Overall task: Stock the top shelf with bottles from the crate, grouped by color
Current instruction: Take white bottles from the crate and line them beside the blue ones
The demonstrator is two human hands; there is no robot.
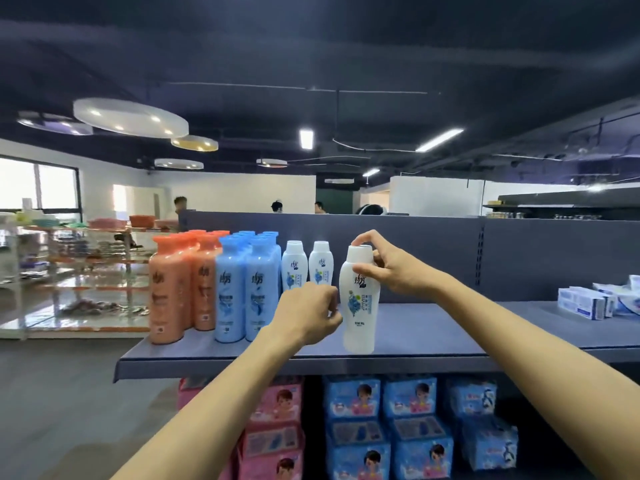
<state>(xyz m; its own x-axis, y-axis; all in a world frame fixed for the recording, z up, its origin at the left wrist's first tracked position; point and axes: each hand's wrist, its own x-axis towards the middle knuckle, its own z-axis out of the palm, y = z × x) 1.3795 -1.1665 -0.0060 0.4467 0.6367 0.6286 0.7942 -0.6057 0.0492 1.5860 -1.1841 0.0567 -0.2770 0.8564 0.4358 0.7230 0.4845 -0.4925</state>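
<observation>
- The top shelf (433, 327) is a grey-blue board with a backing panel of the same colour.
- Pink packs (273, 427) and blue packs (415, 427) are stacked under the shelf.
- Orange bottles (169, 289) stand in rows at the shelf's left end, caps up.
- Blue bottles (230, 292) stand in rows on the shelf just right of the orange ones, touching them.
- The white bottle (360, 299) is at the shelf's front edge, near its middle. It is upright, long axis vertical, cap up. The waist is slightly pinched, and a blue flower label faces the camera. Whether its base rests on the shelf cannot be told.
- A back pair of white bottles (294, 265) stands upright deeper on the shelf.
- Small white-and-blue boxes (585, 303) lie at the shelf's right end.
- The right hand (391, 268) grips the white bottle's neck, forefinger arched over the cap.
- The left hand (304, 313) has curled fingers over the shelf, by the white bottle's lower side. Whether it holds anything cannot be told.
</observation>
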